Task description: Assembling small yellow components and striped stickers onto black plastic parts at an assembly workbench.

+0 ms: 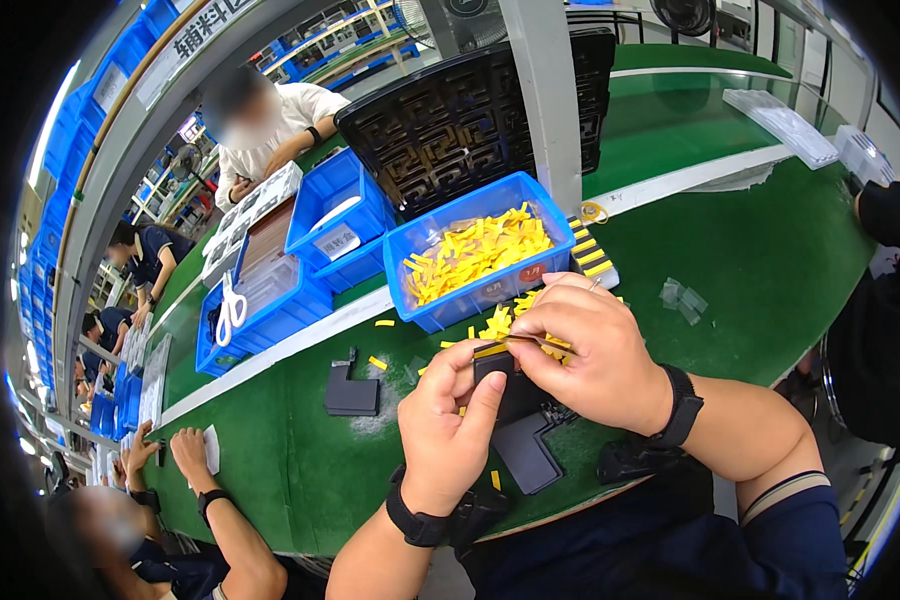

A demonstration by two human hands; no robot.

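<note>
My left hand [442,425] is closed on a flat black block [494,366], thumb on its near face. A short yellow strip [490,350] lies along the block's top edge. Above its right end, my right hand [595,345] pinches a thin dark tool [550,344] that looks like tweezers; its tip meets the strip's end. Beneath my hands lies a dark L-shaped battery pack [528,455], partly covered by them. Another L-shaped pack [352,392] rests to the left. Loose yellow strips [495,322] are heaped just beyond my fingers.
A blue bin [402,290] of yellow strips stands ahead, with more blue bins [310,303] and white scissors [232,310] to its left. Clear plastic scraps [682,300] lie right on the green table [750,270]. A metal post [545,100] rises behind. A co-worker's hands [190,455] are at left.
</note>
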